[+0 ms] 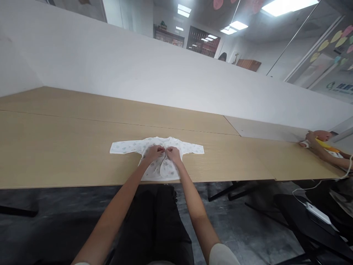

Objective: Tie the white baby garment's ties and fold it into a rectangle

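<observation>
A small white baby shirt [150, 173] with a light print lies spread on the table, its sleeves stretched out to both sides and its hem by the front edge. My left hand [154, 152] pinches the fabric at the front opening, just below the neckline. Close beside it, my right hand [173, 154] pinches the other side of the opening. The fingertips of both hands almost meet at the middle of the shirt. Whether a tie or a snap lies between them is too small to make out. Below the hands, one front flap hangs with a rounded edge.
The long wooden table [68, 147] runs along a white wall [110, 66] with glass above it. At the far right, another person's arms [322, 151] hold a baby doll [322, 135]. A black chair [300, 217] bears a white power strip [318, 213] with a cable.
</observation>
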Available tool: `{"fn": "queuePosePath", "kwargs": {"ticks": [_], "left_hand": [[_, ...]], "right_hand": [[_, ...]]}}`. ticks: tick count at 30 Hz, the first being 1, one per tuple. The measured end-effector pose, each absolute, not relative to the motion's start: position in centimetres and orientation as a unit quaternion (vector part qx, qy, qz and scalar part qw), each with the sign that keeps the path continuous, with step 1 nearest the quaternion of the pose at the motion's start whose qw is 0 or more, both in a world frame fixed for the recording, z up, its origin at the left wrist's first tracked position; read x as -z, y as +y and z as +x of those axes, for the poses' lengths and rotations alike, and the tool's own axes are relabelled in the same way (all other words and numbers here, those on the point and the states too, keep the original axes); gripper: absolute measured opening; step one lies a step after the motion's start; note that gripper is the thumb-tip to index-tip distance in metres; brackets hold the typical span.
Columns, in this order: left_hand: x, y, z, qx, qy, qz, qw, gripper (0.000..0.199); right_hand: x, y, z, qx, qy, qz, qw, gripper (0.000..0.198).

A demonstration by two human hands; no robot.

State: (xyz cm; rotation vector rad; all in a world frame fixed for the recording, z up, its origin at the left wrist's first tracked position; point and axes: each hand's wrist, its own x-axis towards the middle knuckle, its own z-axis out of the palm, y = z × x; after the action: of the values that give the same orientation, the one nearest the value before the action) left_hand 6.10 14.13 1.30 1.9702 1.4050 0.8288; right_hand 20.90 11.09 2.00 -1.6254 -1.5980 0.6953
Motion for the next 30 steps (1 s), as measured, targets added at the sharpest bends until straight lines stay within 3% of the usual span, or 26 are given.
{"fn": "queuePosePath", "kwargs": {"ticks": [16, 21, 30], "left_hand": [[-2.1, 14.0, 5.7, -0.341, 0.552, 0.686, 0.329, 0.014], [-2.3, 13.8, 5.4, -0.353, 0.537, 0.681, 0.351, 0.015], [-2.1, 14.0, 5.3, -0.366, 0.53, 0.686, 0.339, 0.013]], "right_hand": [[-3.2, 10.7, 20.5, -0.263, -0.636, -0.629, 0.362, 0.022], [-3.0, 10.8, 20.7, -0.336, -0.616, -0.605, 0.375, 0.026], [-3.3, 11.3, 20.5, -0.379, -0.585, -0.61, 0.376, 0.014]]}}
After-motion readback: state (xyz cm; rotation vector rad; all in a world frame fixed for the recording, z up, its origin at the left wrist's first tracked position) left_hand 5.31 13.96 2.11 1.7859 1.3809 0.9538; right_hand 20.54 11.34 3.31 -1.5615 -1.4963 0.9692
